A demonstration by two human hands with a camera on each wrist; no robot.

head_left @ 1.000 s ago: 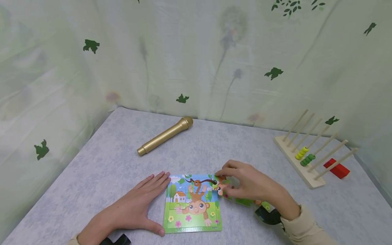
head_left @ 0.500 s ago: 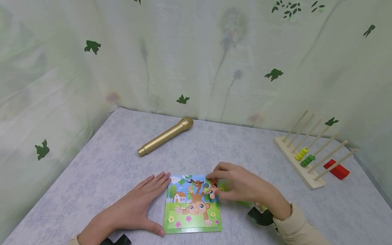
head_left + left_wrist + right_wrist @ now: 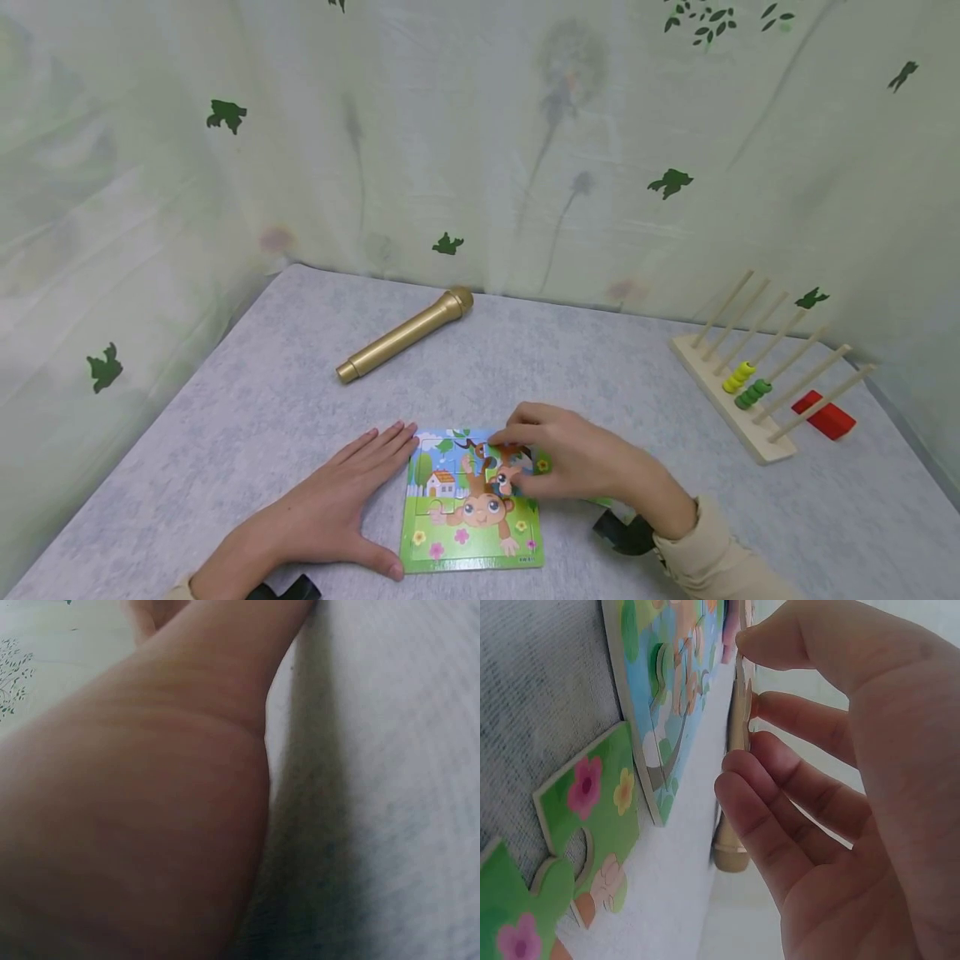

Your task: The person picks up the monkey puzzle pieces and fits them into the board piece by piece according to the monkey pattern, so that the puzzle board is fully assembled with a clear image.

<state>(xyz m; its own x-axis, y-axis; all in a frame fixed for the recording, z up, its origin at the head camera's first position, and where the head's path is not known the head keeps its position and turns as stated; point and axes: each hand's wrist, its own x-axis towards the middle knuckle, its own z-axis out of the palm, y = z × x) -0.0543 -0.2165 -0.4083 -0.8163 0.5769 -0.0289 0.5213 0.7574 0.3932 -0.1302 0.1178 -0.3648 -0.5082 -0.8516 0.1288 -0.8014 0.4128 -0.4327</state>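
Observation:
A square jigsaw puzzle board (image 3: pixel 471 561) with a monkey, a small house and flowers lies on the table. My left hand (image 3: pixel 341 504) rests flat along its left side, fingers spread, fingertips at the upper left corner and thumb at the lower left. Over the board's upper right part, my right hand (image 3: pixel 581 454) pinches a puzzle piece (image 3: pixel 504 479) showing a small monkey's face. The right wrist view shows that piece edge-on between thumb and fingertips, raised above the board. Only the forearm and part of the hand appear in the left wrist view.
Loose green puzzle pieces (image 3: pixel 592 787) with flowers lie right of the board, mostly hidden under the right hand in the head view. Farther back lies a gold microphone (image 3: pixel 405 336). At right stand a wooden peg rack (image 3: pixel 731 404) with yellow and green beads and a red block (image 3: pixel 828 417).
My right hand has moved left with the monkey-face piece, from the board's right edge to over its upper right part. The left hand has stayed in place.

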